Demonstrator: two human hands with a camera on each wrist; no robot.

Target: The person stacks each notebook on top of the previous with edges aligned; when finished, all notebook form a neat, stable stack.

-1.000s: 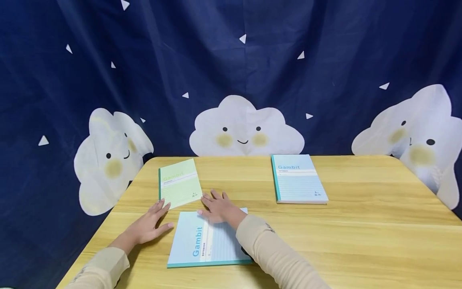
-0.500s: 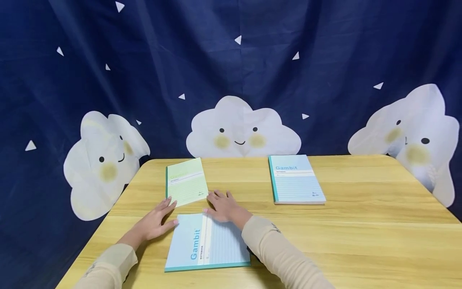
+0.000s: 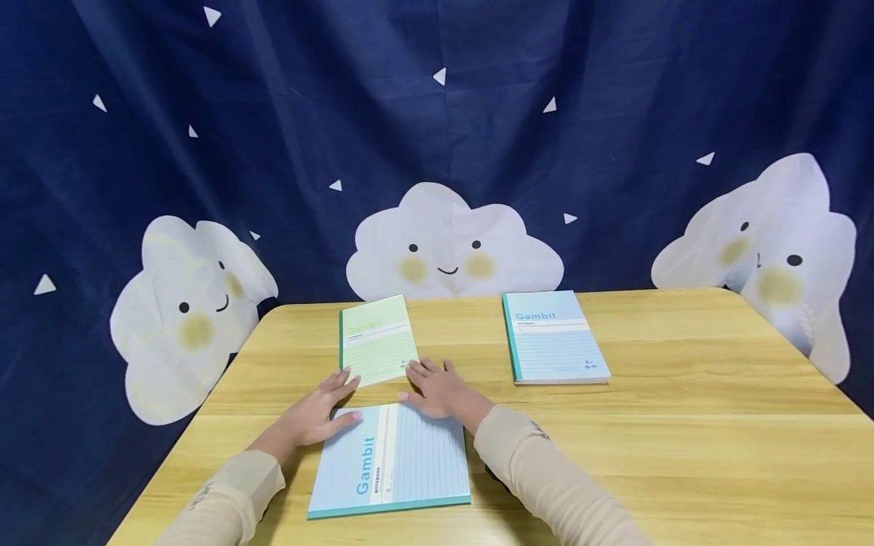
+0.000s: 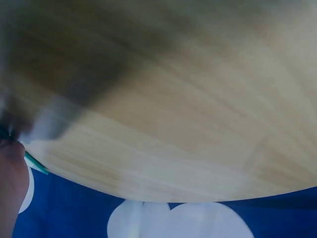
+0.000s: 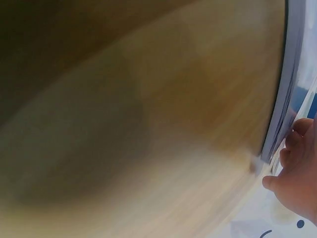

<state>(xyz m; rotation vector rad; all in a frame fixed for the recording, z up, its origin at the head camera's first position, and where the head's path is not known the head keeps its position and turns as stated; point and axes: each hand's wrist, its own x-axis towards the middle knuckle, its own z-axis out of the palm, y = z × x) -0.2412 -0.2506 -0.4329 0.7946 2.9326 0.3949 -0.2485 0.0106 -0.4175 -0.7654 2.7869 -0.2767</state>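
A pale green notebook [image 3: 375,337] with a dark green spine lies slightly turned on the table in the head view. My left hand [image 3: 315,412] rests its spread, straight fingers at the near left corner of that notebook; its thumb reaches over the light blue notebook in front. At the near right corner, the fingertips of my right hand [image 3: 444,392] touch the green notebook, its palm above the far edge of the blue Gambit notebook [image 3: 355,466]. That blue one lies sideways, teal spine toward me. In the right wrist view the right hand [image 5: 294,173] is beside a notebook's page edges.
Further right, near the back edge, another blue Gambit notebook [image 3: 556,345] lies upright to the view, looking thick like a stack. All lie on a wooden table [image 3: 683,440] before a navy curtain [image 3: 314,91] printed with smiling clouds.
Both hands have slid the green notebook to the right across the table, toward the thick blue one. The view has shifted a little; both blue notebooks stay in place.
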